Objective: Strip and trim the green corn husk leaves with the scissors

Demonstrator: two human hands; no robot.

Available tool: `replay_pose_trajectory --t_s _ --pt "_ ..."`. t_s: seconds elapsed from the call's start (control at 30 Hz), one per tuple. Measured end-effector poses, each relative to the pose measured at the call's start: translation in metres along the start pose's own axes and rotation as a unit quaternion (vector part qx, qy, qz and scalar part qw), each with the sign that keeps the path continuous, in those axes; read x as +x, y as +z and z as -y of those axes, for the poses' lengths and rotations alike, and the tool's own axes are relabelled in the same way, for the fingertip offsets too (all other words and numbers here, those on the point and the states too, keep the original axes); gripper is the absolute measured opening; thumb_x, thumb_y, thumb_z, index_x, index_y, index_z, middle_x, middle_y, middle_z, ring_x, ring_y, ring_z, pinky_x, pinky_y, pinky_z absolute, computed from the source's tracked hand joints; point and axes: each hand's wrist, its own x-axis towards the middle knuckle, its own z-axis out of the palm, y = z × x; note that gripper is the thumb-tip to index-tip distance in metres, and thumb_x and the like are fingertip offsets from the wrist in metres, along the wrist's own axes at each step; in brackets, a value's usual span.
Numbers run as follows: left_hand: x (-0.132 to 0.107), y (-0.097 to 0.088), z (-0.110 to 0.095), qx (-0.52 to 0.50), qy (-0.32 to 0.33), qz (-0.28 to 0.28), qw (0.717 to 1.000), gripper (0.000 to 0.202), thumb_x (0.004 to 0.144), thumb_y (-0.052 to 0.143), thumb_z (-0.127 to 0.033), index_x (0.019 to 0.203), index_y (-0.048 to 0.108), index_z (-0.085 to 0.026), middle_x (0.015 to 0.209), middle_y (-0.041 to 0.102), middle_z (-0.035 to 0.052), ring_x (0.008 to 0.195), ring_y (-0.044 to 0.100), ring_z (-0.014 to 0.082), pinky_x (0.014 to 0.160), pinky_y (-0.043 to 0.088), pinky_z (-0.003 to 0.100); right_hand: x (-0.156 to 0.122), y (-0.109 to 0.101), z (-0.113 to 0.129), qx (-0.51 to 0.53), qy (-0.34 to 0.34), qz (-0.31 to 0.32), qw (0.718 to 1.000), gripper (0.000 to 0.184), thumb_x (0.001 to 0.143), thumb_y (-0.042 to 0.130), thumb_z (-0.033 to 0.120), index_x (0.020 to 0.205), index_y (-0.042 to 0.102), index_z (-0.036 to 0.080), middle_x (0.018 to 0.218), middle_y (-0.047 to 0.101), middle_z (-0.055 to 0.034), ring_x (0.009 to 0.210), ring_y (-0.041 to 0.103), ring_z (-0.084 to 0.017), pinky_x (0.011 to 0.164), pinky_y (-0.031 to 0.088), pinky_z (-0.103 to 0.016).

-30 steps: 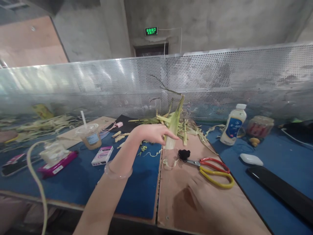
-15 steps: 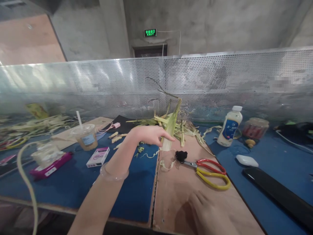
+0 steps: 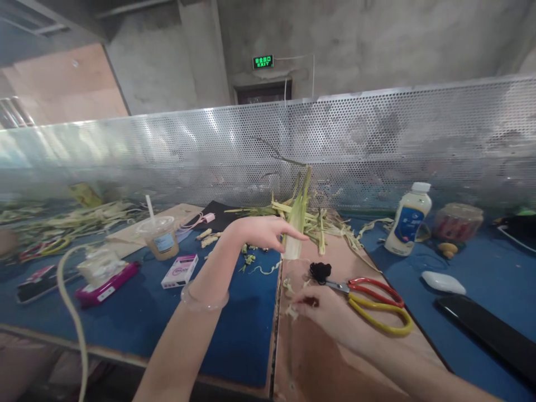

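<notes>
My left hand (image 3: 268,231) reaches over the wooden board with its fingers closed round a corn husk (image 3: 298,215). The husk is green toward its tip and pale at the end near me, and it stands tilted up from the board. Lower down, my right hand (image 3: 322,310) has its fingertips pinched at a small pale scrap of husk (image 3: 292,311). Just beyond that hand lie a black thread bundle (image 3: 320,272) and large scissors (image 3: 374,301) with one red and one yellow handle. The blades are partly covered by the bundle.
More husks (image 3: 335,226) are heaped behind, against a perforated metal screen (image 3: 234,151). Left are a drink cup (image 3: 161,240), a small box (image 3: 180,271) and a tissue pack (image 3: 106,285). A milk bottle (image 3: 407,220), white case (image 3: 444,282) and black object (image 3: 489,321) lie right.
My right hand has moved forward and left from the board's near edge to the pale scrap, and its fingers have closed there. My left hand stays at the husk. The view has shifted slightly.
</notes>
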Motion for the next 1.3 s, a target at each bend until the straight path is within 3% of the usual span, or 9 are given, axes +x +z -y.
replay_pose_trajectory --t_s 0.13,0.23,0.33,0.67,0.83,0.97,1.07,1.17,1.3 --pt "-0.001 0.001 0.003 0.006 -0.013 -0.036 0.999 0.061 0.077 0.053 -0.023 0.135 0.038 -0.031 0.087 0.060 0.0014 0.070 0.047 0.0128 0.067 0.037 0.026 0.050 0.011 -0.010 0.004 -0.009 0.002 1.000 0.012 0.071 0.059 0.020 0.069 0.070 0.015 0.066 0.068 -0.0012 0.064 0.059 -0.014 0.060 0.043 -0.023" --pt "-0.002 0.002 0.006 -0.003 -0.007 -0.042 0.999 0.060 0.076 0.054 -0.022 0.133 0.040 -0.033 0.093 0.061 0.0018 0.070 0.048 0.0125 0.066 0.037 0.025 0.075 0.017 -0.013 -0.094 -0.015 -0.017 0.995 0.012 0.070 0.060 0.022 0.072 0.071 0.017 0.071 0.069 -0.0013 0.068 0.060 -0.015 0.063 0.043 -0.023" --pt "-0.004 0.001 0.007 -0.011 -0.002 -0.047 0.999 0.059 0.076 0.053 -0.022 0.133 0.041 -0.033 0.102 0.061 0.0029 0.072 0.050 0.0130 0.066 0.037 0.025 0.089 0.015 -0.014 -0.173 0.012 0.013 0.985 0.013 0.070 0.059 0.022 0.074 0.071 0.018 0.069 0.070 -0.0009 0.066 0.061 -0.015 0.060 0.041 -0.023" --pt "-0.005 0.001 0.007 -0.010 -0.009 -0.042 0.999 0.060 0.076 0.051 -0.022 0.134 0.039 -0.034 0.105 0.061 0.0012 0.071 0.050 0.0124 0.065 0.037 0.024 0.087 0.018 0.000 -0.221 -0.040 0.073 0.972 0.009 0.066 0.061 0.016 0.065 0.069 0.020 0.065 0.068 0.0004 0.065 0.059 -0.014 0.058 0.038 -0.022" --pt "-0.004 0.002 0.007 -0.008 -0.009 -0.043 0.999 0.061 0.076 0.053 -0.020 0.134 0.039 -0.032 0.095 0.063 0.0010 0.069 0.049 0.0127 0.065 0.037 0.025 0.049 0.036 0.016 -0.213 -0.109 0.064 0.969 0.018 0.068 0.055 0.006 0.068 0.069 0.017 0.068 0.068 -0.0018 0.070 0.057 -0.015 0.063 0.039 -0.023" --pt "-0.004 0.002 0.008 -0.005 -0.013 -0.040 0.999 0.061 0.076 0.053 -0.020 0.134 0.040 -0.031 0.091 0.063 0.0015 0.069 0.048 0.0129 0.066 0.037 0.025 0.027 0.038 0.028 -0.199 -0.191 0.104 0.955 0.023 0.067 0.053 0.003 0.068 0.069 0.019 0.070 0.069 -0.0003 0.077 0.054 -0.015 0.072 0.039 -0.023" --pt "-0.005 0.001 0.006 0.006 -0.017 -0.040 0.999 0.060 0.076 0.052 -0.021 0.133 0.040 -0.032 0.091 0.062 0.0015 0.069 0.049 0.0130 0.064 0.037 0.025 0.046 0.024 0.022 -0.178 -0.158 0.065 0.969 0.023 0.070 0.052 0.005 0.068 0.069 0.020 0.071 0.069 0.0001 0.072 0.056 -0.013 0.073 0.039 -0.023" --pt "-0.006 0.001 0.005 0.015 -0.022 -0.039 0.999 0.059 0.076 0.051 -0.022 0.133 0.040 -0.033 0.093 0.062 0.0017 0.070 0.050 0.0134 0.063 0.037 0.025 0.078 0.009 0.006 -0.203 -0.084 0.024 0.975 0.014 0.073 0.057 0.017 0.071 0.070 0.020 0.070 0.069 -0.0006 0.065 0.058 -0.014 0.061 0.039 -0.024" --pt "-0.009 -0.001 0.005 0.004 -0.017 -0.053 0.998 0.060 0.076 0.051 -0.020 0.133 0.040 -0.033 0.094 0.063 0.0021 0.071 0.050 0.0132 0.063 0.036 0.024 0.083 0.018 0.000 -0.239 -0.104 0.028 0.965 0.015 0.072 0.057 0.016 0.068 0.070 0.021 0.071 0.069 -0.0006 0.069 0.057 -0.014 0.063 0.038 -0.024"
